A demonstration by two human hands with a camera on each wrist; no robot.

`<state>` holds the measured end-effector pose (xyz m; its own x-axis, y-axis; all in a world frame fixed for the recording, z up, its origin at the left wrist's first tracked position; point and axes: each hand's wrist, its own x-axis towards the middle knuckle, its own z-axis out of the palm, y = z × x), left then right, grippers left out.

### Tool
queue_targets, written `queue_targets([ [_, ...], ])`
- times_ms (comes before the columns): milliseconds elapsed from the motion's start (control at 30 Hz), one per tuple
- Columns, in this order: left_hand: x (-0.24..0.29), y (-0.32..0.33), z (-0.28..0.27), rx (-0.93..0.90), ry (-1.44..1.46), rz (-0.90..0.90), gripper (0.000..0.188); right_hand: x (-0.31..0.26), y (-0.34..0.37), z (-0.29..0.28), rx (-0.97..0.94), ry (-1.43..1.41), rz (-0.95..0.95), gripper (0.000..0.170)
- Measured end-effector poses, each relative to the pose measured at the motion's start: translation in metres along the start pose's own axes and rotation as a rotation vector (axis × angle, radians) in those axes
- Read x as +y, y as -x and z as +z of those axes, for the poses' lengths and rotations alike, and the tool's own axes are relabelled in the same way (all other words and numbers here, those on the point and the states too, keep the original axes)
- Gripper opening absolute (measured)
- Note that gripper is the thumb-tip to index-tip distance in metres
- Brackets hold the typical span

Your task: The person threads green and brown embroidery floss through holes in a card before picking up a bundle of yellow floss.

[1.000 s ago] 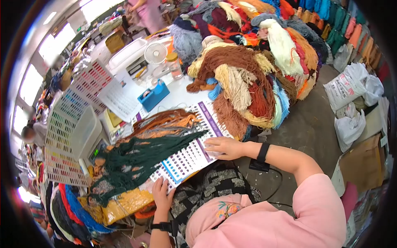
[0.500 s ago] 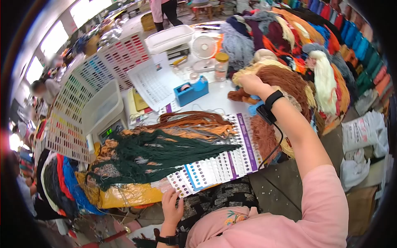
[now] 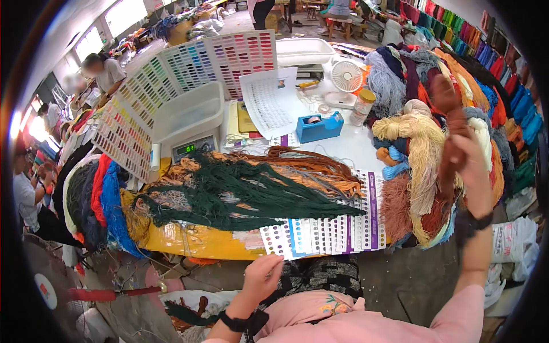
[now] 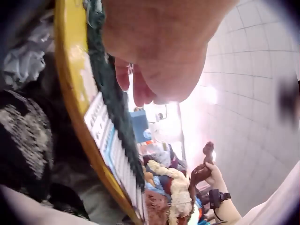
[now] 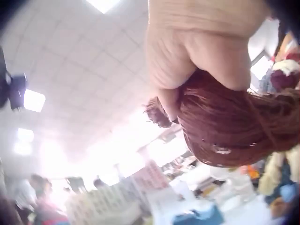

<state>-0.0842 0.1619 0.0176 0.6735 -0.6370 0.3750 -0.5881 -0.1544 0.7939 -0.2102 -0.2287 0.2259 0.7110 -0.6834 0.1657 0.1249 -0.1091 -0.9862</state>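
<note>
My right hand (image 3: 476, 167) grips a reddish-brown yarn skein (image 5: 220, 129), held up over the yarn pile at the right. One twisted end of the skein stands above the fist and the rest hangs below it. My left hand (image 3: 263, 278) is at the table's front edge, beside the shade cards (image 3: 337, 235), its fingers loosely bent and holding nothing. Dark green yarn (image 3: 246, 191) lies spread across the table, partly over brown and orange strands (image 3: 309, 164). A cream skein (image 3: 422, 154) drapes over the pile below the right hand.
A blue tape dispenser (image 3: 319, 127), a jar (image 3: 362, 108) and a small white fan (image 3: 347, 75) stand towards the back. A clear plastic tub (image 3: 189, 117) sits on a digital scale (image 3: 191, 150), with a standing colour chart (image 3: 243, 60) behind. More skeins (image 3: 111, 194) hang at the left.
My right hand left the shade cards, reached into the pile and lifted the brown skein up and to the right. The left hand came off the card edge. The head view turned.
</note>
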Motion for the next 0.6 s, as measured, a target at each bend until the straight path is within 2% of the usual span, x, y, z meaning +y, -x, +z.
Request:
queue_targets([
  [67, 0.021, -0.016, 0.003, -0.063, 0.132, 0.072, 0.015, -0.040, 0.037, -0.001, -0.180, -0.175, 0.004, 0.032],
  [133, 0.046, -0.026, 0.000, -0.114, 0.286, 0.116, 0.015, -0.053, 0.074, 0.047, -0.078, -0.273, 0.030, 0.035],
  [200, 0.069, -0.031, -0.010, -0.082, 0.416, 0.179, 0.019, -0.043, 0.100, 0.078, -0.194, -0.271, 0.225, 0.038],
  [233, 0.077, -0.030, -0.015, -0.066, 0.480, 0.209, 0.022, -0.033, 0.107, 0.094, -0.278, -0.215, 0.336, 0.034],
  [300, 0.083, -0.024, -0.027, 0.122, 0.407, 0.302, 0.031, 0.006, 0.115, 0.144, -0.530, -0.011, 0.554, 0.025],
  [333, 0.087, -0.022, -0.034, 0.215, 0.367, 0.349, 0.035, 0.024, 0.122, 0.170, -0.669, 0.020, 0.567, 0.021],
  [400, 0.099, -0.022, -0.050, 0.298, 0.318, 0.221, 0.046, 0.047, 0.141, 0.214, -0.875, -0.141, 0.447, 0.022],
  [467, 0.082, -0.023, -0.057, 0.295, 0.041, 0.160, 0.053, 0.070, 0.147, 0.235, -0.998, 0.026, 0.340, 0.021],
  [500, 0.074, -0.020, -0.061, 0.288, 0.102, 0.039, 0.051, 0.080, 0.149, 0.240, -0.981, 0.076, 0.395, 0.020],
  [533, 0.064, -0.017, -0.065, 0.287, 0.156, -0.079, 0.049, 0.099, 0.147, 0.246, -0.985, 0.116, 0.218, 0.017],
  [600, 0.037, -0.010, -0.073, 0.154, 0.336, -0.113, 0.044, 0.109, 0.152, 0.253, -0.919, 0.090, 0.016, 0.016],
])
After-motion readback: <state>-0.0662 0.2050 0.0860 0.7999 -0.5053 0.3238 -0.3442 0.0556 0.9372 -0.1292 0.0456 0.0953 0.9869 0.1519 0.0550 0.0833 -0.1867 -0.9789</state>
